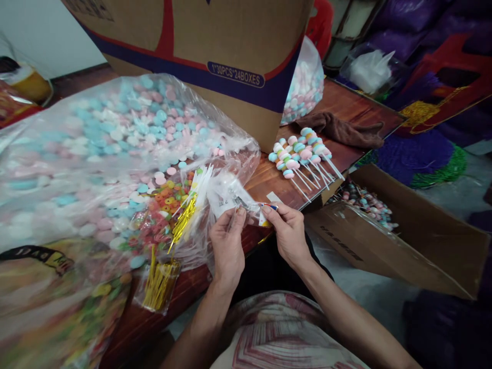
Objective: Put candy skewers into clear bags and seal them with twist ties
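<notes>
Both hands pinch a small clear plastic wrapper (251, 209) with a printed end, above the table's near edge. My left hand (229, 241) holds its left side, fingers closed. Closed on the printed end at the right is my right hand (288, 230). Left of my hands, a large clear bag (184, 97) of pink, blue and white candies lies beside ring gummies (167, 202), white sticks (200, 189) and gold ties (184, 220). Several candy skewers (303, 154) on white sticks rest on the table to the right.
A tall cardboard box (215, 41) stands at the back of the wooden table (353, 118). Near it lies a brown cloth (342, 130). An open carton (407, 241) with many skewers is at the right. A packet of gold ties (159, 287) lies at the front edge.
</notes>
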Demonstrator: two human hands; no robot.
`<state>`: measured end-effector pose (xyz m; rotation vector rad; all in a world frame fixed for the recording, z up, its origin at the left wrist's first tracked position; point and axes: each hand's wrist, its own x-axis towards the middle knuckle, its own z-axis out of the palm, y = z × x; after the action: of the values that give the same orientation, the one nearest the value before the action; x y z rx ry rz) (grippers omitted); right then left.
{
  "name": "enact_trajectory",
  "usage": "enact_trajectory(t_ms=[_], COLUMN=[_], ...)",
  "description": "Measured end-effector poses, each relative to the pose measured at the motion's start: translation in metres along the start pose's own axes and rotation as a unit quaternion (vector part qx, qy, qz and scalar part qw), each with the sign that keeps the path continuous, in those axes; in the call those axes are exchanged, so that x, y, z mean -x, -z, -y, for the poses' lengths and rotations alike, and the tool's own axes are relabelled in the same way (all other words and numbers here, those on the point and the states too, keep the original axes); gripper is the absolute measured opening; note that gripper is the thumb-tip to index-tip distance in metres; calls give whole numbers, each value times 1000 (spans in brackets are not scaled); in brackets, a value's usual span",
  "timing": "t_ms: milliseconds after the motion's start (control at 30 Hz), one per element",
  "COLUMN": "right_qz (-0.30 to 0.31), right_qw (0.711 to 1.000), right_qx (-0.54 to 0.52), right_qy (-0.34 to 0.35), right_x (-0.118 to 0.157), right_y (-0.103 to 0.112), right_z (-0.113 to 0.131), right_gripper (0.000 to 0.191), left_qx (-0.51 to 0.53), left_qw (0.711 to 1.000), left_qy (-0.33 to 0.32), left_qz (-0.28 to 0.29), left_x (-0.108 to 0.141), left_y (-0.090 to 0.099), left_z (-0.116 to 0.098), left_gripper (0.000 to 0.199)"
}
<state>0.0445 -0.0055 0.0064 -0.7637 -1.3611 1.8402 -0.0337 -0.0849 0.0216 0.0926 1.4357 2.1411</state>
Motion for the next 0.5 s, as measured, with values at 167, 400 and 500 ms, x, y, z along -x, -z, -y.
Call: enact_trajectory(t_ms=[167, 400, 500], right_qz=[-3, -12, -8], right_qw=[1000, 1000, 1000], right_qx=[10, 13, 7], right_qy=[-1, -10, -15], right_x=[1, 0, 0], right_y=[1, -1, -2], right_z=[-2, -4, -3], right_gripper=[38, 43, 45], left_qx=[-6, 7, 14], left_qw=[1000, 1000, 999], left_qy=[-3, -14, -14], left_qz=[0, -19, -37], left_x=[-1, -2, -3], left_y=[2, -4, -5], left_z=[1, -2, -3], left_gripper=[22, 26, 28])
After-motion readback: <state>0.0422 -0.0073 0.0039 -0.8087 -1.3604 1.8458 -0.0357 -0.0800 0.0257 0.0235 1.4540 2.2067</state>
